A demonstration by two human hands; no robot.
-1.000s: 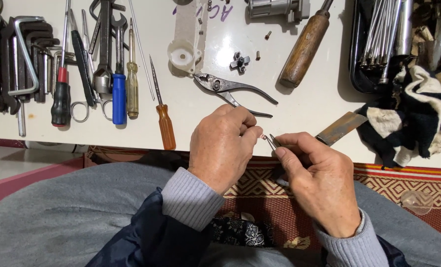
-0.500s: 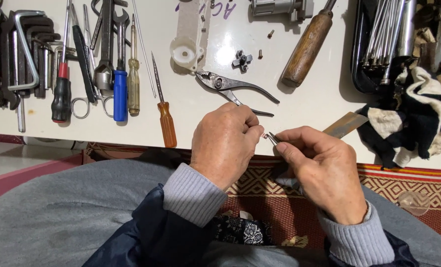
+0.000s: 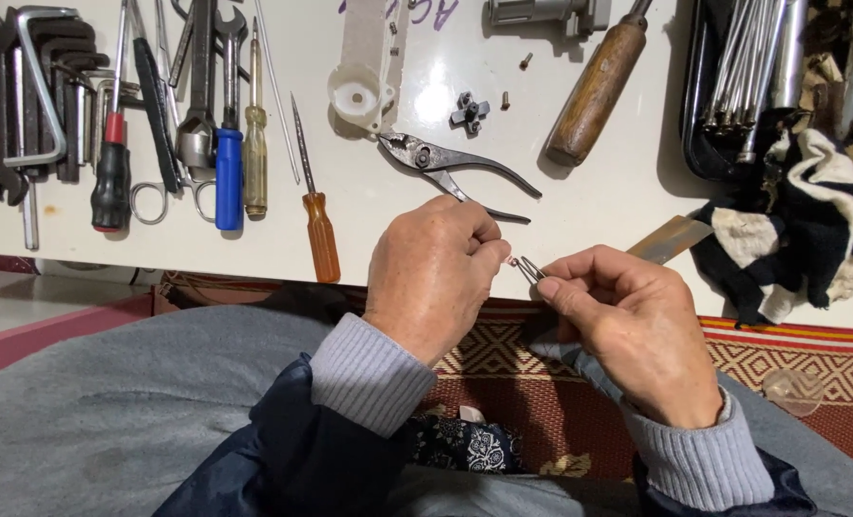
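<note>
My left hand (image 3: 436, 273) hovers at the front edge of the white table (image 3: 369, 206), fingertips pinched on something tiny and pinkish that I cannot make out. My right hand (image 3: 637, 325) pinches a pair of thin metal tweezers (image 3: 528, 269), whose tips point toward my left fingertips. The two hands nearly touch just below the slip-joint pliers (image 3: 455, 168) lying on the table. My grey cuffs and dark sleeves fill the lower view.
Left on the table lie hex keys (image 3: 24, 96), scissors, wrenches, and screwdrivers with black (image 3: 111, 182), blue (image 3: 228, 177) and orange (image 3: 322, 235) handles. A white plastic part (image 3: 364, 67), small screws, a wooden-handled tool (image 3: 594, 91), a black tool pouch (image 3: 742, 86) and a rag (image 3: 790, 239) sit further right.
Both hands stay close together at the table edge, shifting slightly; the tweezers remain in my right hand, tips toward my left fingers.
</note>
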